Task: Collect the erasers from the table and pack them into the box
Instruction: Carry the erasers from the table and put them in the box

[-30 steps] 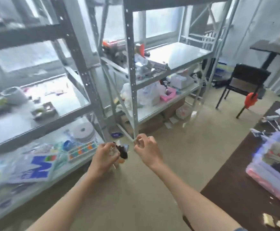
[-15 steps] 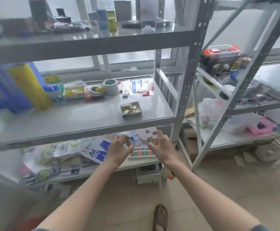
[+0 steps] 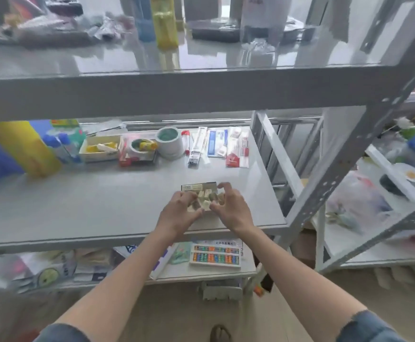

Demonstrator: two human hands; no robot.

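A small open box [image 3: 197, 186] sits on the grey middle shelf [image 3: 90, 208], with several pale beige erasers [image 3: 205, 196] inside it. Both my hands hover right over the box. My left hand [image 3: 178, 214] has curled fingers around erasers at the box's left side. My right hand [image 3: 231, 208] has curled fingers over the box's right side, pinching erasers too. The near part of the box is hidden by my hands.
At the back of the shelf lie tape rolls [image 3: 169, 141], packaged pens [image 3: 196, 144], a yellow tray [image 3: 100, 148] and blue and yellow rolls [image 3: 16, 149]. A grey upright post [image 3: 344, 164] stands right. An abacus [image 3: 215, 255] lies on the lower shelf.
I turned from the room to the shelf unit. Both hands moved up and forward from below the shelf edge to over the box on the shelf.
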